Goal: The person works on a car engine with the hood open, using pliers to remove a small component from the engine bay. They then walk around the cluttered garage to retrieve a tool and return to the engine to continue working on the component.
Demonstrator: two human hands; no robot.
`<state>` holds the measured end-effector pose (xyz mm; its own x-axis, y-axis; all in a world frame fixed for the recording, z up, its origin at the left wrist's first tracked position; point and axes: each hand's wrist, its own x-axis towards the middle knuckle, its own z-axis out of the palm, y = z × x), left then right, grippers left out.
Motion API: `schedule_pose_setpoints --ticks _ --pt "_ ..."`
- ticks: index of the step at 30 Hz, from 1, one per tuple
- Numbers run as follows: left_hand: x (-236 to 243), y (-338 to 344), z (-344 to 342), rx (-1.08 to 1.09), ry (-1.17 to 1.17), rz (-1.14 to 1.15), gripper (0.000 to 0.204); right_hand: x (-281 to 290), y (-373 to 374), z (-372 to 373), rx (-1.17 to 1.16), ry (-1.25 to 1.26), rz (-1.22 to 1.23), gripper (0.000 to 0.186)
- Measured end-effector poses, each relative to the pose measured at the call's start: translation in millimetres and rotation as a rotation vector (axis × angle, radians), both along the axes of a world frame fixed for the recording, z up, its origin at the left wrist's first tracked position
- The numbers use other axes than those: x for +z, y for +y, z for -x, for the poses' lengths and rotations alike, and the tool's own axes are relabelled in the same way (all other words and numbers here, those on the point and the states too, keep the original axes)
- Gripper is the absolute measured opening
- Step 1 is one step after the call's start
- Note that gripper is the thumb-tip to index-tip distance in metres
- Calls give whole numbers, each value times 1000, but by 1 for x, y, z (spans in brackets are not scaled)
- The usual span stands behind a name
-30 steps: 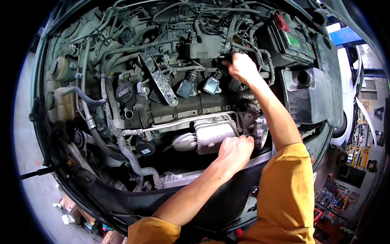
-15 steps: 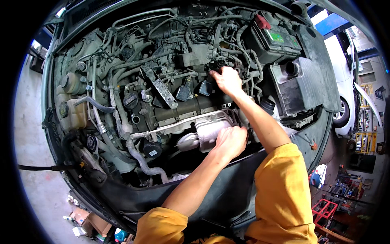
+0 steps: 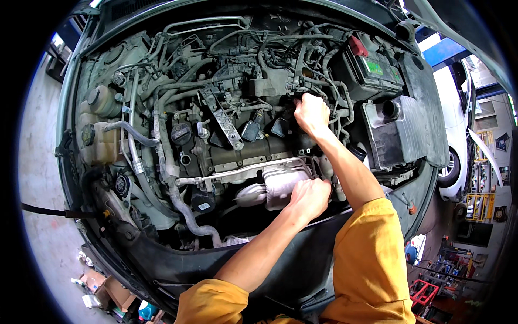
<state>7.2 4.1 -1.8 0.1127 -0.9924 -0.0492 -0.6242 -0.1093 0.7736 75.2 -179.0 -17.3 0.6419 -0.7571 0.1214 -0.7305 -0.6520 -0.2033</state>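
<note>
My right hand point(image 3: 313, 114) reaches into the engine bay, its fingers curled down among dark hoses and fittings; whatever they grip is hidden behind the hand. Just left of it sits a black ignition coil point(image 3: 280, 127), and a second coil point(image 3: 252, 130) lies further left on the valve cover point(image 3: 243, 155). Lower down, my left hand point(image 3: 311, 197) is closed in a fist beside the silvery heat shield point(image 3: 279, 182). Its fingertips are turned away, so what it holds, if anything, does not show.
The battery point(image 3: 372, 70) with a red terminal cover and the black air filter box point(image 3: 399, 129) are at the right. A coolant tank point(image 3: 100, 143) stands at the left. A metal bracket point(image 3: 224, 121) crosses the engine. The front bumper edge point(image 3: 183, 264) runs below my arms.
The view has shifted slightly, so the engine appears lower and further right. My right hand has turned, now covering the dark fitting its fingertips were on. My left hand stays closed by the heat shield.
</note>
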Motion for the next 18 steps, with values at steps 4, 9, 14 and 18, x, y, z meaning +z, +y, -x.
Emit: schedule_pose_setpoints --ticks 4,9,14,18 --pt "0 1 1 -2 10 -3 13 5 -3 3 13 27 33 30" --pt "0 1 1 -4 13 1 14 8 -6 9 18 -40 59 28" --pt "-4 -1 3 2 18 -4 18 25 -16 5 -41 -66 31 28" --pt "-3 0 3 -10 25 -25 20 30 -29 10 -56 -86 -52 29"
